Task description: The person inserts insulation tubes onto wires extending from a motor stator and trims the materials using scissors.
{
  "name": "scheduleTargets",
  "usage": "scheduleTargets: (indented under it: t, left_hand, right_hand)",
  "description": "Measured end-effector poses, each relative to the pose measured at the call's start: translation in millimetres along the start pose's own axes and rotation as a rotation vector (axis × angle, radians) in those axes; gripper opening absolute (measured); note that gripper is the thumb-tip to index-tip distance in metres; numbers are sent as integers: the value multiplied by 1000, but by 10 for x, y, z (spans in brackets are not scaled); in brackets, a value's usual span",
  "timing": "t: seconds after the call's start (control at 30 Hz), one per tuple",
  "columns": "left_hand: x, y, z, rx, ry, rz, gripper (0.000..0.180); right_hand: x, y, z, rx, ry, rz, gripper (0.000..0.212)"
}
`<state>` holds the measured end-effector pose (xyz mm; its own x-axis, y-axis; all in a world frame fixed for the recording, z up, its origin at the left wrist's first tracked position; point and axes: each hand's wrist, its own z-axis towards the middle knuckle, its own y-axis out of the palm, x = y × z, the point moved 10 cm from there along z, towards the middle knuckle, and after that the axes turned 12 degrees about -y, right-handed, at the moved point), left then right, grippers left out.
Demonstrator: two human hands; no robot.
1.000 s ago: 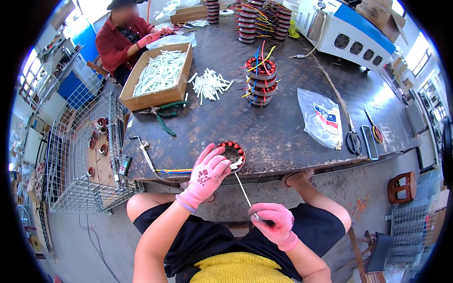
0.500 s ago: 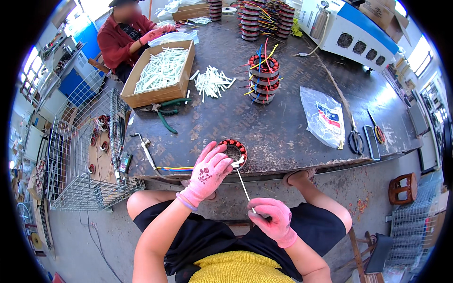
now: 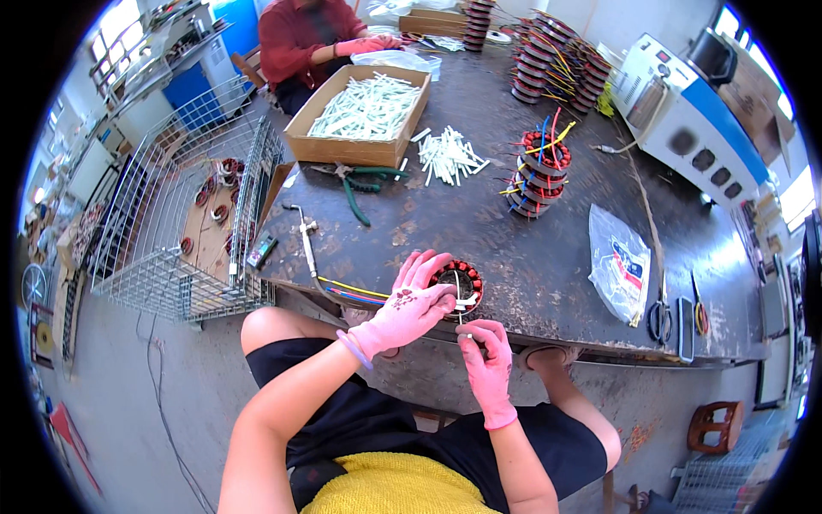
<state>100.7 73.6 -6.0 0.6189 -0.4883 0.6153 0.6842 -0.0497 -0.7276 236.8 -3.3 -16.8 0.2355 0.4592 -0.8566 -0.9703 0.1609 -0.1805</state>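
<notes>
A ring-shaped motor stator with red-coated windings lies at the table's near edge. My left hand, in a pink glove, grips its left side, with fingers over the rim and the thumb at the inner near side. A white cord runs from the stator's near rim down to my right hand. That hand, also in a pink glove, pinches the cord just in front of the ring. Part of the cord arches up inside the ring. Red, yellow and blue wires extend leftward from behind my left hand.
A torch-like tool with a hose and green-handled pliers lie left. Behind are a carton of white tubes, loose tubes and stacked stators. Scissors lie right. A co-worker sits far left.
My right hand has moved up and closer to the stator, shortening the visible stretch of cord. A cord loop now stands inside the ring. The view has shifted, so the table appears farther right.
</notes>
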Motion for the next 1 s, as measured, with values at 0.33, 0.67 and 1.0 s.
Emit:
scheduleTargets:
  t: [0.33,0.67,1.0]
  left_hand:
    - [157,-77,-26,58,140,-101,37]
    - [144,-48,-49,81,168,-183,40]
    - [120,-68,-54,98,160,-167,39]
  right_hand:
    - [405,208,-117,-130,451,462,31]
    - [372,209,-42,-177,449,411,33]
    - [361,235,-33,-127,474,411,35]
